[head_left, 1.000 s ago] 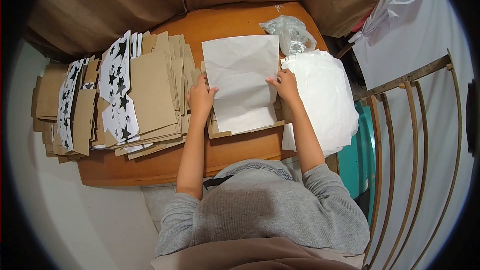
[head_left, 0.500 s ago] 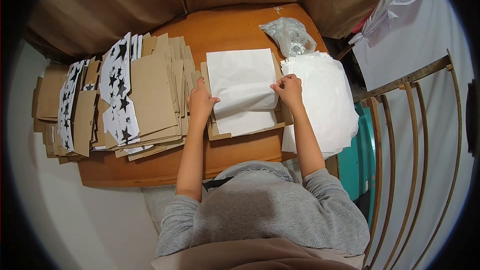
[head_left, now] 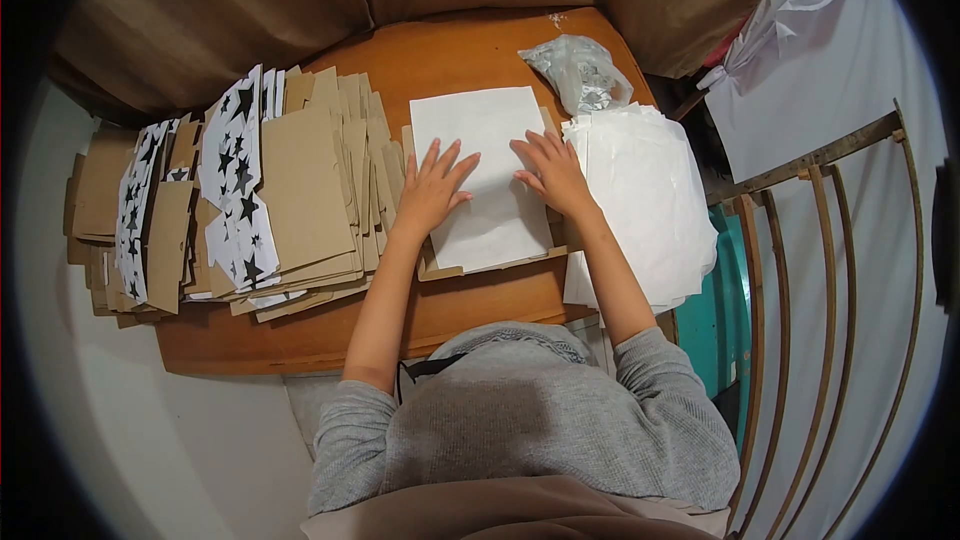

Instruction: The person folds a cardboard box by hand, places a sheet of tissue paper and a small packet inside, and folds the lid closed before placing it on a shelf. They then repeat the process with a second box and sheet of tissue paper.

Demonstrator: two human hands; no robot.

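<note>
White paper lies over an open cardboard box, whose brown rim shows below and at the sides. My left hand rests on the paper's left side, fingers spread, holding nothing. On the right side of the sheet, my right hand also has its fingers apart and grips nothing. The paper looks nearly flat, and its top edge reaches past the back of the box. Just right of the box is a stack of white sheets.
Piles of folded cardboard and star-printed pieces cover the table's left part. A clear plastic bag sits at the back right of the orange-brown table. A wooden rack stands to the right.
Both hands have let go of the paper's edges and opened over it. The fold across the sheet has flattened, and the paper's top edge has shifted slightly back and left.
</note>
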